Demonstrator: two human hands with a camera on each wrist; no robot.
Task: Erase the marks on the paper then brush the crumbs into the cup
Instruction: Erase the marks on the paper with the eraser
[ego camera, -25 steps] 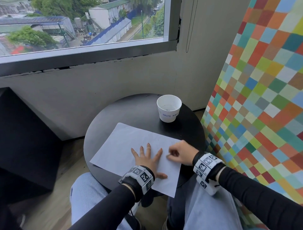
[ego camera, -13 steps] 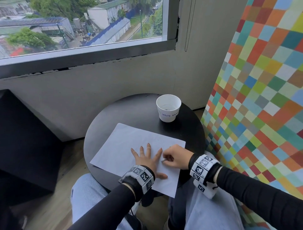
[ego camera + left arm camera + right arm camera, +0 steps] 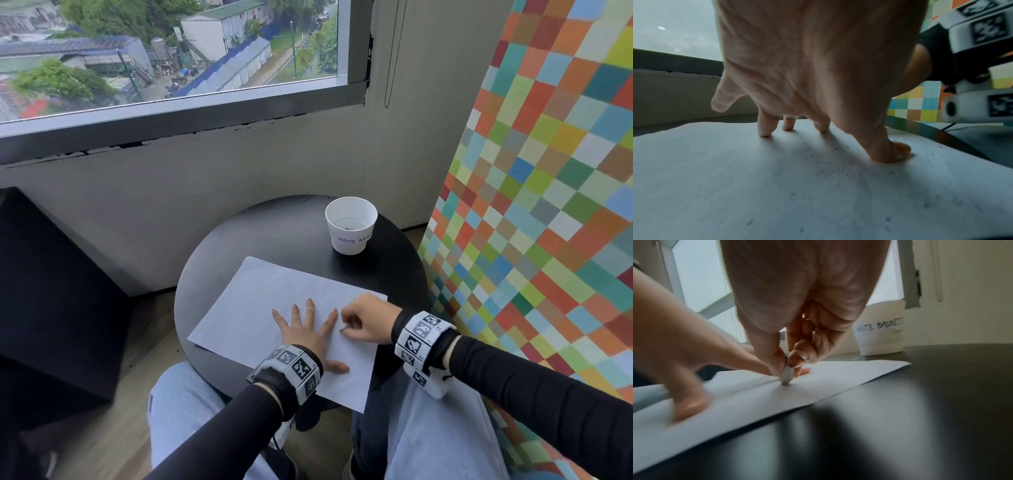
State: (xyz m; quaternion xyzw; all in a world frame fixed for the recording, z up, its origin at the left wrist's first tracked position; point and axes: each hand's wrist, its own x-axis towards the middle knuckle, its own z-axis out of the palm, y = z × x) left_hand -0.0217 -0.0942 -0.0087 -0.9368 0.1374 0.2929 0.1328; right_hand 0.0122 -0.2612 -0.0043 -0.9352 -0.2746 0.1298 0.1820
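A white sheet of paper (image 3: 267, 308) lies on the round black table (image 3: 274, 233). My left hand (image 3: 308, 334) presses flat on the paper with fingers spread, its fingertips (image 3: 892, 154) down on the sheet. My right hand (image 3: 364, 320) pinches a small grey eraser (image 3: 786, 375) between thumb and fingers, its tip on the paper just right of the left hand. Dark eraser crumbs (image 3: 818, 164) dot the sheet around the left hand. A white cup (image 3: 351, 226) labelled "WASTE BASKET" stands upright at the back right of the table, also seen as the cup (image 3: 879, 332) in the right wrist view.
A colourful checkered panel (image 3: 534, 205) rises close on the right of the table. A dark block (image 3: 51, 301) stands to the left. The wall and window sill (image 3: 171, 120) lie behind. My knees in jeans (image 3: 178, 411) sit under the near table edge.
My right hand with the eraser has shifted left and back a little across the paper, in a rubbing motion. The left hand stays pressed in place.
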